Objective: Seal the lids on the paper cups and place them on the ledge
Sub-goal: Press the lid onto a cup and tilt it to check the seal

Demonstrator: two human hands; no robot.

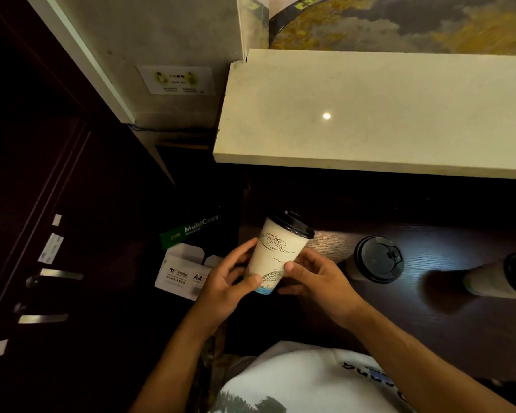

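I find both hands on one cup. The white paper cup with line-drawn cloud and bridge artwork (276, 254) is held above the near edge of the dark wood-grain counter (429, 323), tilted with its top leaning away and to the right. Its black plastic lid (292, 224) sits on the rim; from this angle I cannot confirm that the seal is pressed home all round.

The left hand (230, 281) grasps the lower left of the cup wall, thumb across the front near the blue base band. The right hand (313, 278) grasps the right side, thumb on the wall, fingers curled behind. I judge the low two-handed hold leaves the lid untouched and steadies the cup for the lift.

The pale speckled stone ledge (370, 114) lies beyond and above the counter, and no cup stands on the part I can see. I judge the held cup is the first bound for it, with a clear path up and forward.

Two more lidded paper cups wait on the counter to the right: the nearer cup with a black sip lid (376, 260), and a second cup (501, 278) partly cut by the frame edge. Boxes of copy paper (188, 260) sit on the floor at left, clear of the work.
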